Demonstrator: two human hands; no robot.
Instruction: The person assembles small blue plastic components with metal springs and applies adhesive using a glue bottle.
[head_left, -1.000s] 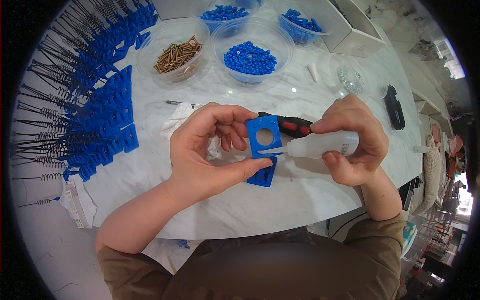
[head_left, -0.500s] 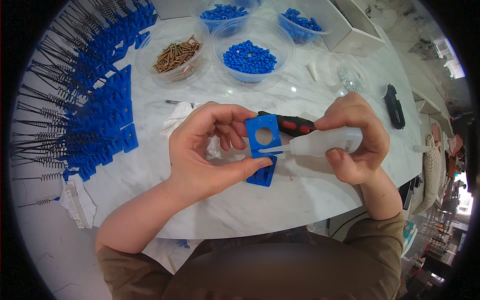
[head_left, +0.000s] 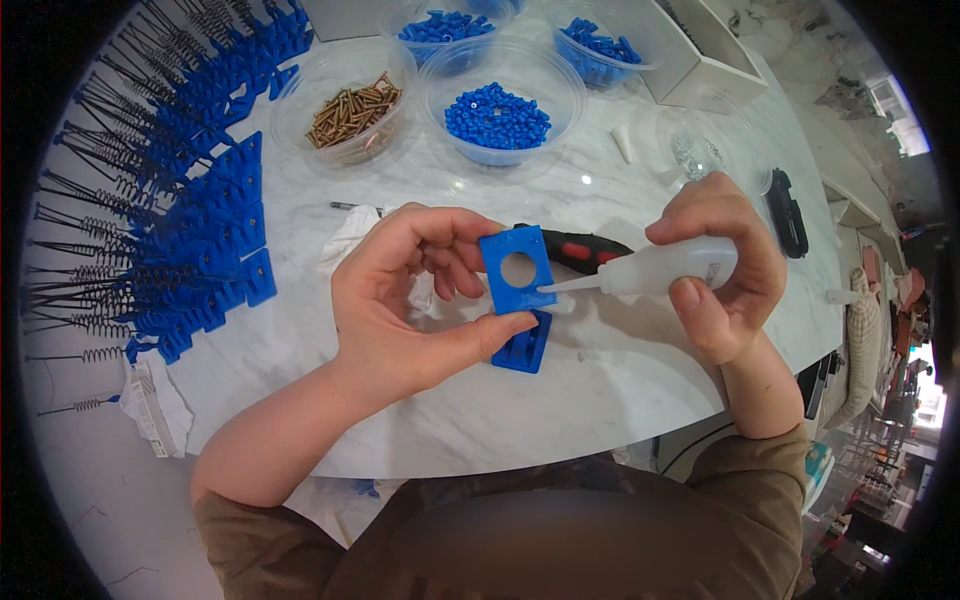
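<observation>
A flat blue plastic plate (head_left: 514, 293) with a large round hole is pinched between the thumb and fingers of my left hand (head_left: 410, 300). My right hand (head_left: 730, 270) grips a small white squeeze bottle (head_left: 665, 268), tilted so its thin nozzle points left. The nozzle tip is at the plate's lower right corner; whether it touches I cannot tell. Just below the held plate, a second blue piece (head_left: 521, 345) with slots lies on the table, partly covered. Behind the plate and bottle rests a black and red tool handle (head_left: 575, 248).
Many blue pieces with black springs (head_left: 215, 215) line the left side. Toward the back stand clear bowls of brass-coloured screws (head_left: 352, 112), blue beads (head_left: 497, 118) and blue plugs (head_left: 600, 45). Crumpled tissue (head_left: 348, 240) lies by my left hand; a black tool (head_left: 788, 212) is far right.
The bottle has moved right and slightly up, its nozzle tip shifting from the plate's lower left to its lower right corner. The plate has moved slightly left.
</observation>
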